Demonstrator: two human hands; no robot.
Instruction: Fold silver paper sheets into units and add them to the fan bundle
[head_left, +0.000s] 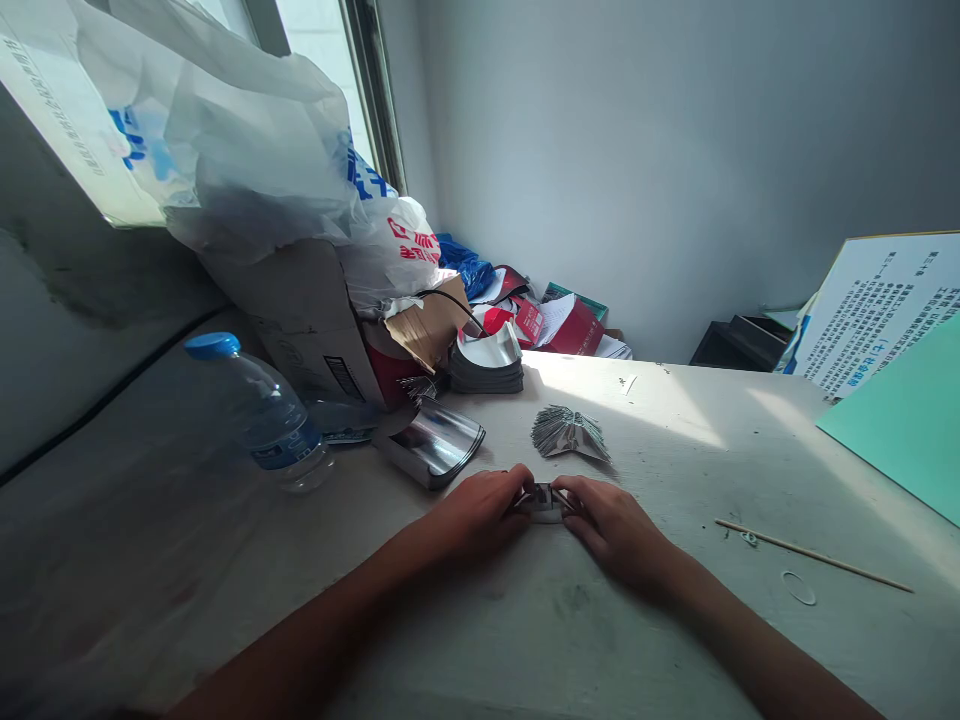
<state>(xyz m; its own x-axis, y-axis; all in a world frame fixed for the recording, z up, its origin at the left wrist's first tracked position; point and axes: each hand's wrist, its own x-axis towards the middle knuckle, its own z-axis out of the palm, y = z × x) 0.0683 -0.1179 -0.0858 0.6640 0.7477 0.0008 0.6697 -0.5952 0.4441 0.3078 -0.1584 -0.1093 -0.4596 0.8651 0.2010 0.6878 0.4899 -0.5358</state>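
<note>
At your far left, a clear plastic bottle point(283, 425) with a blue cap and blue label stands on the pale, smudged counter point(487, 650). Next, a stack of curved sheets point(439, 440), glossy and mirror-like, lies trough-side up, layered edges showing.

Your left hand point(491, 505) pinches the left end of a small silvery piece point(546, 508), located at the counter's middle, directly before you. Its long axis runs left to right, its ends pointing into your two hands. Your fingers cover both ends; full length and fine detail cannot be made out. Beyond it sits a fanned bundle point(570, 435) of thin grey leaves, spread in an arc.

Your right hand point(611, 520) grips the piece's right end. Farther right, a thin pale band point(798, 588) forms a loop near a slender, wood-coloured stick point(817, 555). A green sheet point(907, 420) is cut off by the right edge.
</note>
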